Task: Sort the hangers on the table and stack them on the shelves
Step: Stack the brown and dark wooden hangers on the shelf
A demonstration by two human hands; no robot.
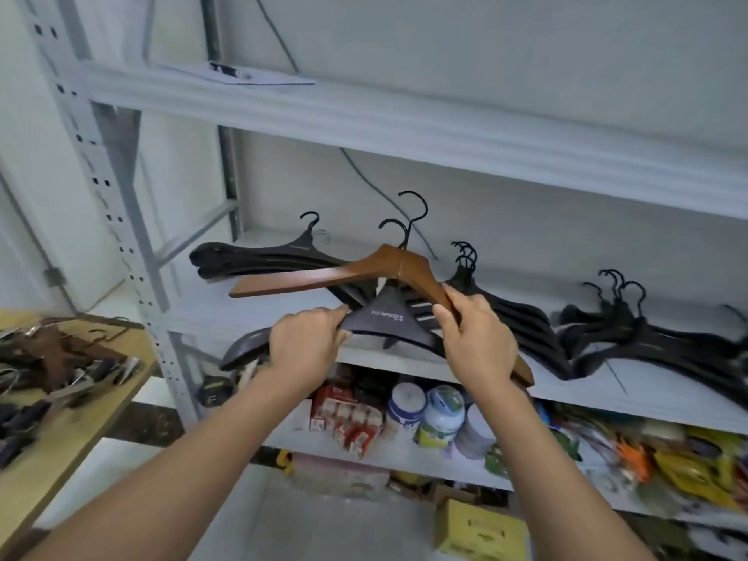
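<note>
Left grip pinches the left shoulder of a dark lettered hanger, while the right grip is curled round the right arm of a brown wooden hanger that crosses over it. Both are held up just before the front edge of the middle shelf. Piles of black hangers lie along that shelf, and mixed hangers are heaped on the worktop at the left.

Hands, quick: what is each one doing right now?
Left hand: closed, holding the dark hanger.
Right hand: closed, holding the brown wooden hanger.
</note>
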